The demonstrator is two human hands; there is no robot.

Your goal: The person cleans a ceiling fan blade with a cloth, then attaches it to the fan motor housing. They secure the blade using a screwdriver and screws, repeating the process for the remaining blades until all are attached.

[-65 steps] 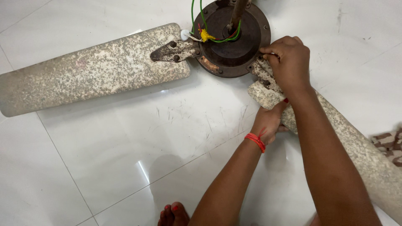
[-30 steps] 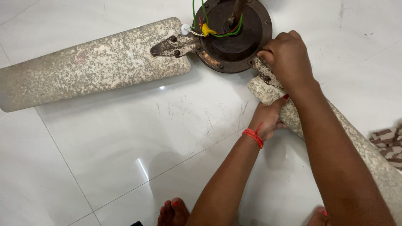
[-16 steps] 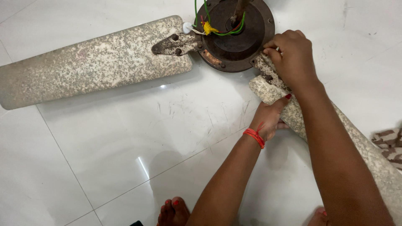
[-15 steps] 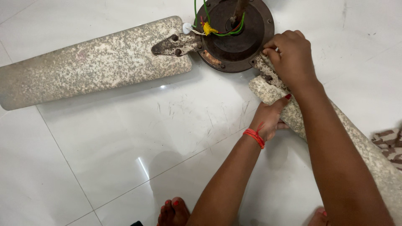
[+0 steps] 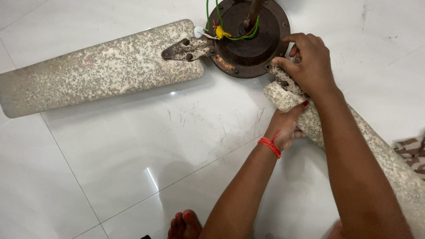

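Both hands grip one fan blade on the floor: left hand [image 5: 283, 126] clamped on the blade [image 5: 376, 155], right hand [image 5: 310, 64] closed over its bracket beside the round motor [image 5: 250, 44]; a second blade [image 5: 97, 71] stretches away left.

White glossy tile floor [image 5: 133, 146], scuffed with fine grey scratches, grout lines running diagonally. Bare toes with red-painted nails [image 5: 185, 223] at bottom edge. Patterned brown-and-white cloth [image 5: 414, 152] at right edge, partly cut off. Light glare reflected on the tile near the centre.
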